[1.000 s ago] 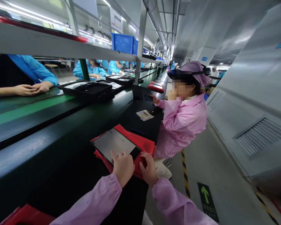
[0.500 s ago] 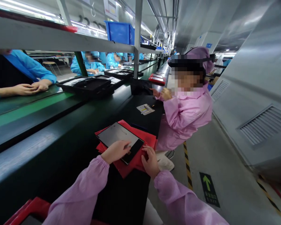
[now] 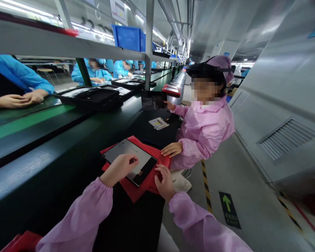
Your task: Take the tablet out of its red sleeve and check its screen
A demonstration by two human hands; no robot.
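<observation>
A flat display panel (image 3: 126, 147) with a grey face, a dark end strip and a small copper-coloured tab lies on red sheets (image 3: 132, 192) on the black mat. Over its near part is my left hand (image 3: 119, 168), fingers curled in with thumb and forefinger drawn together; whatever they may hold is hidden. My right hand (image 3: 165, 182) rests by the right edge of the red sheets, fingers bent and apart from the thumb, with nothing seen in it. Just beyond it, a co-worker's hand (image 3: 172, 149) lies on the far corner of the sheets.
A co-worker in pink (image 3: 207, 119) sits at the right, other hand on a dark panel (image 3: 153, 100). A pale flat piece (image 3: 159, 123) lies on the mat. Black trays (image 3: 88, 98) stand across the conveyor, below a shelf with a blue bin (image 3: 128, 37). More red material (image 3: 23, 241) lies lower left.
My left hand has drawn back left from the panel's dark end strip, its fingers curling in. The co-worker's one hand has come down onto the red sheets. The view has shifted slightly.
</observation>
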